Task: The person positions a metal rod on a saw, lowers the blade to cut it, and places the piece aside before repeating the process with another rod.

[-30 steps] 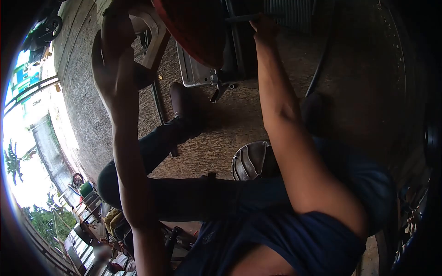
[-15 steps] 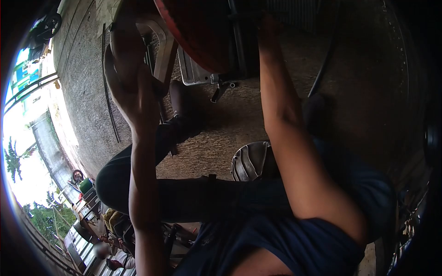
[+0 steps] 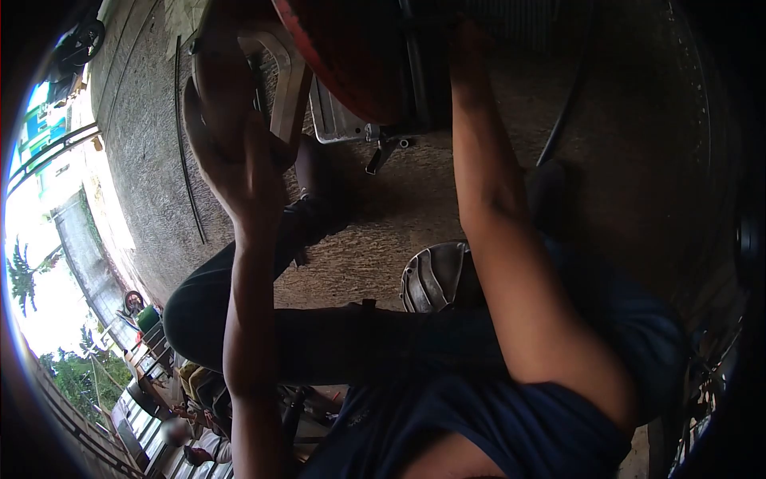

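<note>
Red curved panel [image 3: 339,68] — shaded, rounded edge toward lower left — slants at upper centre. 1 dark straight bar [image 3: 414,64] runs just right of it.

left hand [image 3: 238,144] is shifting rightward, nearer the body | right hand [image 3: 471,38] is darkening into shadow | thin dark strip [image 3: 188,191] is showing on floor [image 3: 148,184]

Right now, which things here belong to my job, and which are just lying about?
Likely the job:
dark object in left hand
red curved part, between both hands

Apparently lying about, on the floor:
ribbed metal cover
dark hose
thin rod
</note>
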{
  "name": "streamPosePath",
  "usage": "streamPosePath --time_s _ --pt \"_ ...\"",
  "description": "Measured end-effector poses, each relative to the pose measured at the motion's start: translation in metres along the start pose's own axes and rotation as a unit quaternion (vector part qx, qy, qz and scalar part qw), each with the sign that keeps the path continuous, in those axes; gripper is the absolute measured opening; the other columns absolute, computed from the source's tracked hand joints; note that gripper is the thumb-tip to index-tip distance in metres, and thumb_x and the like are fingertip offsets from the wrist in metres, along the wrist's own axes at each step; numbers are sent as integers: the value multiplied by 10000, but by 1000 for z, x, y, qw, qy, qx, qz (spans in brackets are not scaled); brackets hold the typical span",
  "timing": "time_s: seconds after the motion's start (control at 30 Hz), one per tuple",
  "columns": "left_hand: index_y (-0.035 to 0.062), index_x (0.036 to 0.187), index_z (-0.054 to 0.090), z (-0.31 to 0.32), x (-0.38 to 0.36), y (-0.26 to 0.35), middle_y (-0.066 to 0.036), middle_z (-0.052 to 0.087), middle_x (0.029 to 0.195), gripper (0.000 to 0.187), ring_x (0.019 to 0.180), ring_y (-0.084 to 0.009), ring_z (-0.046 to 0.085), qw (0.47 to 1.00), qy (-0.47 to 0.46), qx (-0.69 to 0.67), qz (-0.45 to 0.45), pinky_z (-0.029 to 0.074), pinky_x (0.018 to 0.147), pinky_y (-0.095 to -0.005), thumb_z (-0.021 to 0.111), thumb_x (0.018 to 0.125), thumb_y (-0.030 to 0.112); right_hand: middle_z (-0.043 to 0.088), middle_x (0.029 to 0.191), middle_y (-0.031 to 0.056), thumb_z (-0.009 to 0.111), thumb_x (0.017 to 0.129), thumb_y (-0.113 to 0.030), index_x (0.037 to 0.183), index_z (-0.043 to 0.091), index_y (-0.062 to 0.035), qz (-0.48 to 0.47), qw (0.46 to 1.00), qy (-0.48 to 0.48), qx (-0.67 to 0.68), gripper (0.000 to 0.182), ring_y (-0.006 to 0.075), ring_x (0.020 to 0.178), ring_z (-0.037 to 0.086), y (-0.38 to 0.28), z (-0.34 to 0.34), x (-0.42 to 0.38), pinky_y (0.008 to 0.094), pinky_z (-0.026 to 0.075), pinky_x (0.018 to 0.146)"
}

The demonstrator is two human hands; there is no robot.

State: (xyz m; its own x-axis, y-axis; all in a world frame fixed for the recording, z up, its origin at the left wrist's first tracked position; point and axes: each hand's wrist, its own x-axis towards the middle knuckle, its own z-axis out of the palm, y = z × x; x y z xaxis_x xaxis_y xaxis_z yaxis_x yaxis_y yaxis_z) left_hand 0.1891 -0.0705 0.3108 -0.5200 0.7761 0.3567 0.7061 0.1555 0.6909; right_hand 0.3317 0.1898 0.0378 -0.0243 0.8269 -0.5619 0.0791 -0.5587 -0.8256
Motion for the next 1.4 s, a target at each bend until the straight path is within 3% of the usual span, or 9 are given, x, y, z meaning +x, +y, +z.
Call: streamPosePath --time_s 0.37,0.6,0.77,0.87,1.1,1.2,1.23,1.27,1.4 --pt "-10 1542 270 5 -4 4 -192 471 1458 666 1277 -232 515 999 13 -34 -11 395 1063 -360 571 956 89 618 1271 180 492 1022 -331 1298 589 28 65 991 29 117 462 283 1143 579 -10 3 -21 365 417 976" --pt "-9 1541 273 3 -6 9 -188 482 1446 663 1240 -218 538 999 9 -22 -26 417 1036 -349 571 955 83 617 1270 175 508 1018 -309 1298 585 33 105 974 47 194 449 278 1136 578 -16 5 -27 353 411 964" --pt "-8 1547 253 2 -4 1 -170 518 1398 670 1004 -136 595 1000 4 -17 -15 475 870 -277 567 958 58 614 1264 160 557 992 -226 1281 581 54 161 955 72 239 403 266 1097 582 -20 5 -25 337 399 914" --pt "-17 1535 266 3 -4 8 -227 500 1398 720 1168 -242 589 998 13 -44 -44 477 979 -351 611 908 53 603 1284 159 561 992 -227 1296 565 60 83 992 13 89 418 265 1105 579 -17 -1 -23 339 406 916" --pt "-32 1529 265 2 -4 11 -221 510 1379 720 1089 -217 617 996 10 -59 -66 503 923 -321 615 906 56 570 1348 160 496 1029 -323 1351 540 25 70 980 18 187 475 275 1185 548 -15 2 -21 336 396 945" --pt "2 1538 287 3 -6 9 -144 560 1317 653 906 -102 579 996 3 -60 -73 473 795 -261 573 954 63 553 1378 171 498 1029 -321 1353 546 17 78 994 -7 82 471 277 1236 533 -23 0 -29 345 405 985" --pt "0 1538 285 3 -5 7 -145 563 1307 654 904 -102 579 997 10 -56 -58 472 795 -260 570 953 62 539 1398 178 489 1031 -337 1360 541 14 -34 989 -35 -141 485 289 1261 524 -10 -1 -15 364 408 1019" --pt "-1 1539 282 4 -5 5 -146 567 1297 655 902 -103 580 998 17 -52 -44 471 796 -258 566 952 60 526 1419 185 479 1033 -353 1368 536 12 -143 922 -61 -355 499 301 1286 514 -7 -2 -12 383 411 1053" --pt "-2 1543 269 4 -4 4 -146 582 1274 660 839 -97 585 998 20 -48 -30 473 747 -250 556 953 58 512 1432 201 463 1033 -356 1386 520 12 14 999 -9 -47 514 325 1301 507 -20 2 -25 420 413 1071"
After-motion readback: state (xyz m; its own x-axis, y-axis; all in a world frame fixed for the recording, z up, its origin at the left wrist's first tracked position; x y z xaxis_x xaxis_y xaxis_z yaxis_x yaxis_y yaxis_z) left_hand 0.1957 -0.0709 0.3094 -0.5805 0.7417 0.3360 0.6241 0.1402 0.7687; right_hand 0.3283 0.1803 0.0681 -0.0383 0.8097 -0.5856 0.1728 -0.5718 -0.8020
